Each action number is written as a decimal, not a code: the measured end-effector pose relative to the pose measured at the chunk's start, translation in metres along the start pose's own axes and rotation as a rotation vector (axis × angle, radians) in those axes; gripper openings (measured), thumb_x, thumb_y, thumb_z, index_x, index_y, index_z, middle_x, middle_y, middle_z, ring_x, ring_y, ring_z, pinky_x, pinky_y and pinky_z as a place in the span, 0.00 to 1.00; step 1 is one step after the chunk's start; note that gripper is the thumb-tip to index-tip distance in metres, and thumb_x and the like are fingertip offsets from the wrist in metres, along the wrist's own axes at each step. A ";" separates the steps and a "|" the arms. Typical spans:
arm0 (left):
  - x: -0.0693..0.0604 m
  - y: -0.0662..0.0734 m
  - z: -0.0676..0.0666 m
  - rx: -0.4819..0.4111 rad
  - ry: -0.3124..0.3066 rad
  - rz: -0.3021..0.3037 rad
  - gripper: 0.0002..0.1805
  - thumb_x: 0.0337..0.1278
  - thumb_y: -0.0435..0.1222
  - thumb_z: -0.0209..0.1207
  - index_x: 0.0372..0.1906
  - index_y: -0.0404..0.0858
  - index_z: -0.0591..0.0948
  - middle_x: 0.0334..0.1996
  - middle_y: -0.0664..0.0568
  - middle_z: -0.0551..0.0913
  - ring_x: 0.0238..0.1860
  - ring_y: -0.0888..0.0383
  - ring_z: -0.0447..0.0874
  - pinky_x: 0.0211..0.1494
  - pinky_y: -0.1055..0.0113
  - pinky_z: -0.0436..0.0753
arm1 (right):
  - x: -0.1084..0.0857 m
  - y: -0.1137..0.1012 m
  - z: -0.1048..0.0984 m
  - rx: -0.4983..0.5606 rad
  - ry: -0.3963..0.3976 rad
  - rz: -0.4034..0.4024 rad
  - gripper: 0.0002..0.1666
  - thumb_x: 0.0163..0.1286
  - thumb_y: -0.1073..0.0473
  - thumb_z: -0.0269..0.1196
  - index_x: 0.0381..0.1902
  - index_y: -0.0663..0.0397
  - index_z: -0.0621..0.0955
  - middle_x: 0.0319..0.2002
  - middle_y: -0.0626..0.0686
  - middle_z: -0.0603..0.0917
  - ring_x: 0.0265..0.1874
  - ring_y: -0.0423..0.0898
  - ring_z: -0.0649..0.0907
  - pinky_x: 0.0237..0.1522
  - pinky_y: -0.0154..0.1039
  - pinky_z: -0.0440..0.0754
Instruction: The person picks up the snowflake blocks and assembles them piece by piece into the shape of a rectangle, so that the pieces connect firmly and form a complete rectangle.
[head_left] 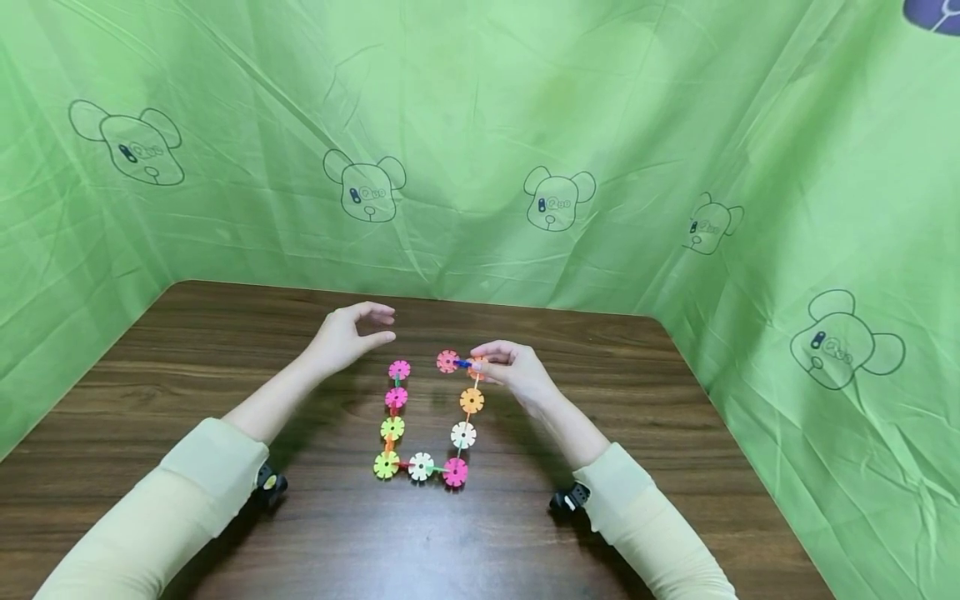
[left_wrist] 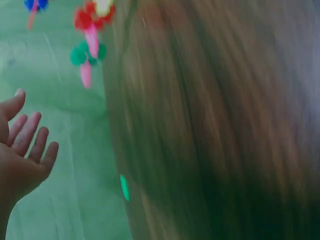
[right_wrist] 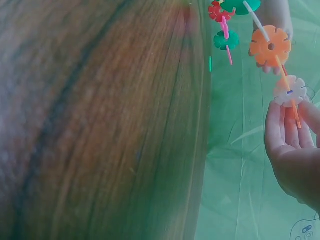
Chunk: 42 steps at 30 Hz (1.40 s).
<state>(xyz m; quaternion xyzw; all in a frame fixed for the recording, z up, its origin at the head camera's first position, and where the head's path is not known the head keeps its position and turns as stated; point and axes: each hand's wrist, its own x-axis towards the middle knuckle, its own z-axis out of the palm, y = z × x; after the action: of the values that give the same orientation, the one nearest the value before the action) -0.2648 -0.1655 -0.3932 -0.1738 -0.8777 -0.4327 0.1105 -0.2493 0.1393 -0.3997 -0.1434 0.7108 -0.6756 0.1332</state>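
Notched interlocking plastic discs are joined into a four-sided outline on the table, with a gap at the far side between a pink disc and a coral disc. My right hand pinches an orange disc at the far right corner, beside a blue edge-on disc. In the right wrist view, fingers and thumb hold a pale disc linked to an orange one. My left hand hovers near the far left corner, fingers and thumb apart, holding nothing; the left wrist view agrees.
The brown wooden table has its far edge against a green curtain printed with mouse-head outlines. Small black wrist cameras sit at the left cuff and right cuff.
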 end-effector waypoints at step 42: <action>0.016 -0.104 -0.033 0.255 -0.259 -0.123 0.16 0.54 0.30 0.64 0.50 0.36 0.82 0.43 0.43 0.83 0.51 0.45 0.77 0.58 0.45 0.71 | 0.001 0.001 -0.001 0.009 -0.059 0.006 0.19 0.62 0.72 0.62 0.50 0.76 0.75 0.33 0.52 0.86 0.33 0.42 0.86 0.53 0.62 0.73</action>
<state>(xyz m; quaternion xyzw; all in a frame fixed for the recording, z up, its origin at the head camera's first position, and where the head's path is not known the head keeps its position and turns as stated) -0.3194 -0.2474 -0.4425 -0.1587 -0.9412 -0.2981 -0.0087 -0.2503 0.1399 -0.4003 -0.1603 0.7040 -0.6738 0.1568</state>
